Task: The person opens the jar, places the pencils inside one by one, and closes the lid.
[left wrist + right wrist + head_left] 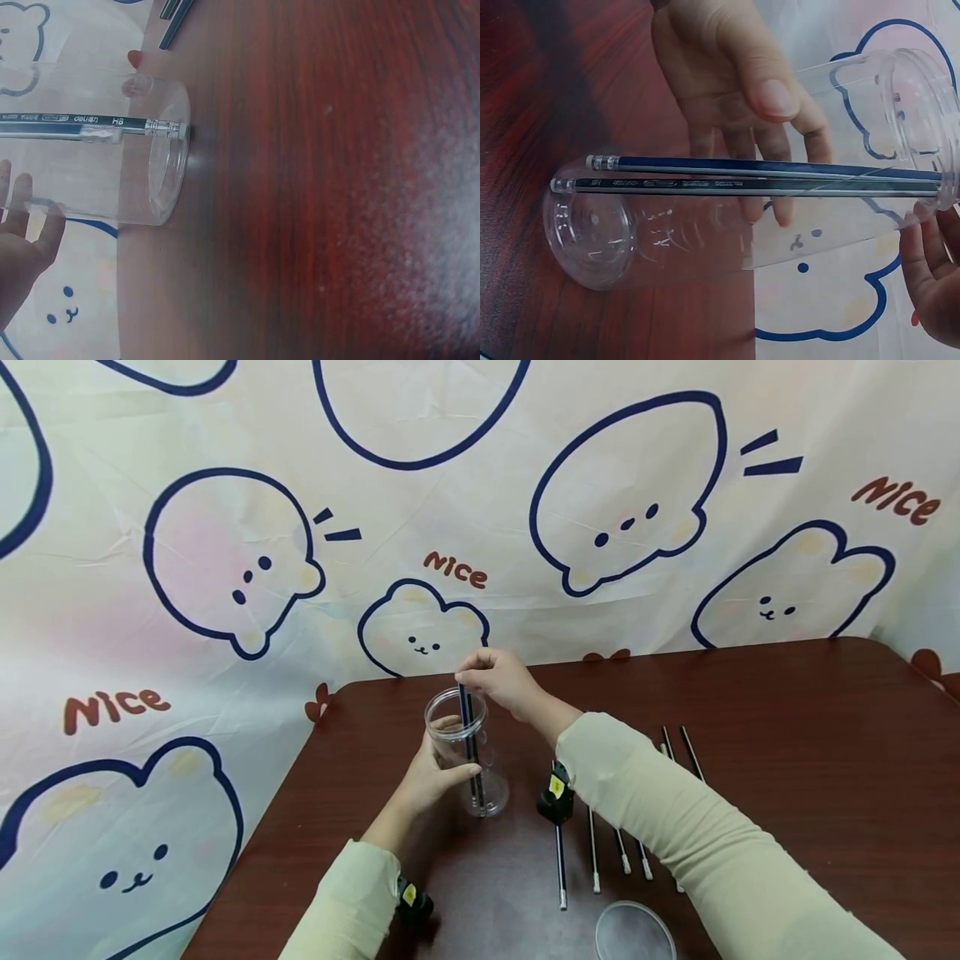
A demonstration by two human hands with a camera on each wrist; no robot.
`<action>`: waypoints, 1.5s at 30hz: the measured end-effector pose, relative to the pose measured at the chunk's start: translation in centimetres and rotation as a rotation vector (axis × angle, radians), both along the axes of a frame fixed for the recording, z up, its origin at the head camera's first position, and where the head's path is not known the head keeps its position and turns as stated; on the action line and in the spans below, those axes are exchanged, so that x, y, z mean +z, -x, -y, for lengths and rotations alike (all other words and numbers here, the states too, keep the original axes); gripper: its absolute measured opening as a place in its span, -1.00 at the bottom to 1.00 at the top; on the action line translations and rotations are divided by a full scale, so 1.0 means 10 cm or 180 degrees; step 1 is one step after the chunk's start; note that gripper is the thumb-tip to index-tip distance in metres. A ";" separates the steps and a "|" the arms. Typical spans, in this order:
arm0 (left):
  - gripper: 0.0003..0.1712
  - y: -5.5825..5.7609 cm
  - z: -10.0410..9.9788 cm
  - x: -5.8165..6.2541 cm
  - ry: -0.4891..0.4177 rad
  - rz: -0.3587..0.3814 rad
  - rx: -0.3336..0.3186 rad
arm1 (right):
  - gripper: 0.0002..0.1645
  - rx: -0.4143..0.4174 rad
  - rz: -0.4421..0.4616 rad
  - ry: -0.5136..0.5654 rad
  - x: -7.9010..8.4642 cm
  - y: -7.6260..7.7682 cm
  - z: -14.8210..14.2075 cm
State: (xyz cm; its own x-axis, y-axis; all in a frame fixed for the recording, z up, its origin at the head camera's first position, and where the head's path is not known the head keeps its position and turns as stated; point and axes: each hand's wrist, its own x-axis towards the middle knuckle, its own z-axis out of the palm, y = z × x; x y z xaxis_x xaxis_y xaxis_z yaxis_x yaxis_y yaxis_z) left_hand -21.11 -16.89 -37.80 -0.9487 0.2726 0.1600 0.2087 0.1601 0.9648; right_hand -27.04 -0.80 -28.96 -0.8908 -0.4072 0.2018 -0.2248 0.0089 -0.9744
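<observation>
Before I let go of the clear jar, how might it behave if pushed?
The clear jar looks thin-walled and mostly hollow, with only two pencils inside, so it's probably light for its size. Its smooth, glossy sides may slip in the left hand. Being taller than wide, it could tip if pushed high up.

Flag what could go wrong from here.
1. The left hand holds the clear, cylindrical plastic jar; a loosened grip might tip it.

2. The slim blue-and-silver pencil, apparently pinched by the right hand, ends higher than the slim black-and-silver pencil; released, it could drop against the base.

3. The cream fabric right sleeve passes over loose, slim, eraser-tipped pencils; lowering it could scatter them.
</observation>
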 end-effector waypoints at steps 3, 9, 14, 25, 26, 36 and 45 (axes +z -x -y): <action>-0.22 0.00 0.00 0.00 -0.0062 0.0018 -0.0036 | -0.83 -0.0021 0.0005 -0.0098 -0.03 0.00 0.01; -0.23 -0.01 -0.01 0.00 -0.0062 0.0072 -0.0008 | -0.86 -0.0105 -0.0027 -0.0194 -0.09 0.00 0.00; -0.22 0.00 0.00 0.02 0.0032 0.0103 0.0064 | -0.82 -0.0164 0.0167 -0.0198 -0.10 0.01 -0.02; -0.19 0.00 -0.01 0.03 0.0086 0.0074 0.0118 | -0.70 -0.0225 0.0560 0.0032 -0.08 0.02 -0.16; -0.20 -0.01 -0.02 0.04 0.0090 0.0084 0.0131 | -0.69 -0.0230 0.0589 0.0029 -0.09 0.01 -0.18; -0.22 -0.14 -0.08 0.23 0.0259 0.0131 0.0223 | -0.79 -0.0257 0.0842 -0.0022 -0.11 -0.06 -0.50; -0.22 -0.14 -0.08 0.24 0.0341 0.0222 0.0274 | -0.68 -0.0233 0.0790 -0.0117 -0.18 -0.13 -0.91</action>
State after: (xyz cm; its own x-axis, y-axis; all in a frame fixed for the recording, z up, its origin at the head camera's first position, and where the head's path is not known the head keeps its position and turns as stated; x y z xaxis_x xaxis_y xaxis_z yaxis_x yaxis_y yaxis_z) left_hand -19.72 -16.12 -35.44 -0.9771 0.2017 0.0672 0.1228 0.2773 0.9529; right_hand -25.72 8.33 -30.74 -0.9385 -0.3429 -0.0404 0.0238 0.0526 -0.9983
